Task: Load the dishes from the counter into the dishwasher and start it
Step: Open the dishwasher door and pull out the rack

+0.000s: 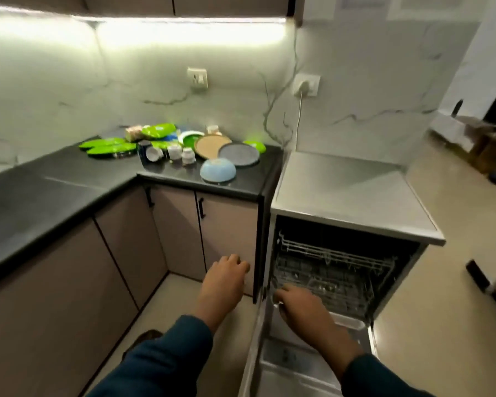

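Note:
The dishwasher (pixel 352 196) stands open at the right of the black counter (pixel 69 179), its door (pixel 292 365) folded down. Its wire racks (pixel 335 267) hold nothing that I can see. My right hand (pixel 301 303) grips the front edge of the lower rack. My left hand (pixel 226 277) hovers in front of the cabinet with fingers loosely curled and nothing in it. Dishes sit at the counter's back corner: an upturned blue bowl (pixel 218 169), a grey plate (pixel 239 154), a tan plate (pixel 211 145), green plates (pixel 109 146) and small cups (pixel 174 151).
Beige cabinet doors (pixel 226 233) with black handles run under the counter. A white cable (pixel 299 121) hangs from a wall socket behind the dishwasher. Boxes and a dark container (pixel 487 147) sit on the floor at far right. Pale floor tiles lie to the right.

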